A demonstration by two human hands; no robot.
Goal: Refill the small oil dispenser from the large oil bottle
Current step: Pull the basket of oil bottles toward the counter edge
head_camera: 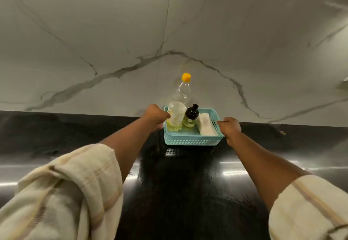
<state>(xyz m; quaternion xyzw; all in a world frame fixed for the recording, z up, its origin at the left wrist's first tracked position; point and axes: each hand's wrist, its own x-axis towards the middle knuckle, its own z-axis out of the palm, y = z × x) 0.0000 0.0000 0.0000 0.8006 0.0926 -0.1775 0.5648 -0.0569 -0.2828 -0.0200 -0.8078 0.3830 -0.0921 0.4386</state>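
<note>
A teal plastic basket point(190, 141) sits on the dark counter near the wall. Inside it stands the large clear oil bottle point(178, 107) with a yellow cap and a little yellow oil at the bottom. Beside it on the right stands the small oil dispenser point(190, 119) with a black pump top. A folded white cloth point(206, 124) lies in the basket's right part. My left hand point(157, 114) grips the basket's left rim. My right hand point(228, 126) grips its right rim. Both arms are stretched forward.
The black polished countertop point(178, 183) runs left and right, with glare streaks. A white marble-patterned wall point(169, 41) rises right behind the basket. My cream sleeves fill the lower corners.
</note>
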